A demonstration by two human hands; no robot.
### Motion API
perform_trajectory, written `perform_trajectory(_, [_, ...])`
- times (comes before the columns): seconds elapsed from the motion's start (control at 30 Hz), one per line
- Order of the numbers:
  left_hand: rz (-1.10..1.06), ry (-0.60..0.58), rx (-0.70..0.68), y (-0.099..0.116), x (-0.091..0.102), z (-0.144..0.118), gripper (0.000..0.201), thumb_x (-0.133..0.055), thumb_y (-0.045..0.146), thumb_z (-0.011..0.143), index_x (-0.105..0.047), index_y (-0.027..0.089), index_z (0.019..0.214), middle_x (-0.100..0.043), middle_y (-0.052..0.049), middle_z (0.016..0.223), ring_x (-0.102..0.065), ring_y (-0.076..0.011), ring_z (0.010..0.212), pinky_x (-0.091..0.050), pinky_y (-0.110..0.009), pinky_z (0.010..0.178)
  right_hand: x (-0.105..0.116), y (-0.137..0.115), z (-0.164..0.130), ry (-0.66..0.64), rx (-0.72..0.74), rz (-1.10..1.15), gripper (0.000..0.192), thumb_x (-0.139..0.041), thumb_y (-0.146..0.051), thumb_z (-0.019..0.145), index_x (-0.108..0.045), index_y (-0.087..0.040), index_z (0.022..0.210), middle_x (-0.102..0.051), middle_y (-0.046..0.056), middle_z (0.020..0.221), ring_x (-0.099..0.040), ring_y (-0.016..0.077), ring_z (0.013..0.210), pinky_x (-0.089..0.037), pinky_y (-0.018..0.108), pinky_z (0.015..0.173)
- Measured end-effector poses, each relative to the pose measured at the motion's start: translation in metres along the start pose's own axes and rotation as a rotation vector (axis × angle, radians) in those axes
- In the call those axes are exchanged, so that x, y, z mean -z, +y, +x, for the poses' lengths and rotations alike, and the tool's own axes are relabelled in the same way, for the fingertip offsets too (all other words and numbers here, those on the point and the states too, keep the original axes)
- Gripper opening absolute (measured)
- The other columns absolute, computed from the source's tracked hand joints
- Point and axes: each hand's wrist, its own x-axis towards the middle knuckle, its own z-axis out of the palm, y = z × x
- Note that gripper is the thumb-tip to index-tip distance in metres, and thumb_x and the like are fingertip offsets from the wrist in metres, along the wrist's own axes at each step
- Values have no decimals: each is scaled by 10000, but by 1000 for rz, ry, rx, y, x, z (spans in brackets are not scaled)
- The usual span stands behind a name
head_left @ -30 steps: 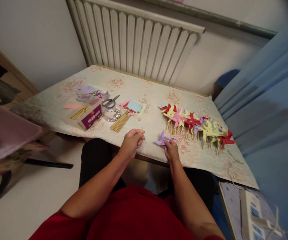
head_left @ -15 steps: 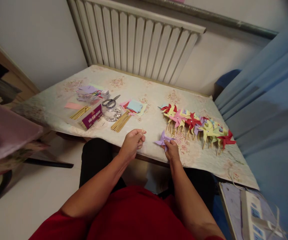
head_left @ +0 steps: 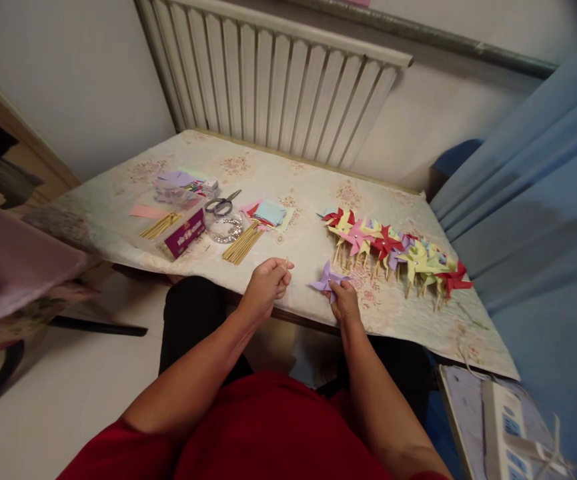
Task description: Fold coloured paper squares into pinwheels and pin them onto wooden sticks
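Observation:
My left hand (head_left: pixel 268 283) is closed round a thin wooden stick (head_left: pixel 287 262); only its pale tip shows above the fingers. In my right hand (head_left: pixel 344 300) a purple paper pinwheel (head_left: pixel 326 277) is pinched between thumb and fingers, its blades pointing away from me. The two hands are a short way apart over the table's near edge. Finished pinwheels (head_left: pixel 385 241) in red, pink, yellow and purple lie in a row beyond my right hand. Nearest my left hand is a bundle of wooden sticks (head_left: pixel 243 245).
Left of the sticks are a round clear tub of metal pins (head_left: pixel 225 230), scissors (head_left: pixel 222 204) and a purple-fronted box (head_left: pixel 188 233) with sticks. Coloured paper squares (head_left: pixel 269 213) lie behind the bundle. A radiator (head_left: pixel 278 87) stands behind the table; a power strip (head_left: pixel 511 427) is at lower right.

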Motion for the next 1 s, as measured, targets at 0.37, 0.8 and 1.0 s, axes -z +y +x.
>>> perform_trajectory(0.37, [-16, -14, -9, 2, 0, -2, 208, -659, 299, 734, -563, 148, 838, -497, 58, 557, -232, -3, 367, -110, -174, 388, -3, -3, -3, 9, 5, -17, 397, -847, -292, 522, -486, -187, 649, -567, -72, 622, -558, 81, 573, -516, 182, 489])
perform_trajectory(0.8, [-6, -22, -13, -1, 3, -1, 165, -637, 285, 756, -560, 152, 817, -502, 56, 553, -230, -9, 367, -109, -187, 394, -1, 0, 0, -11, 22, -45, 383, -844, -304, 543, -532, -172, 721, -597, -56, 668, -574, 79, 570, -526, 179, 474])
perform_trajectory(1.0, [-44, -31, -34, -4, 4, 2, 242, -667, 213, 699, -634, 106, 913, -531, 18, 712, -331, -8, 432, -154, -184, 419, -9, -7, -9, 11, -14, -36, 400, -865, -287, 504, -509, -176, 648, -585, -55, 619, -531, 71, 521, -494, 179, 433])
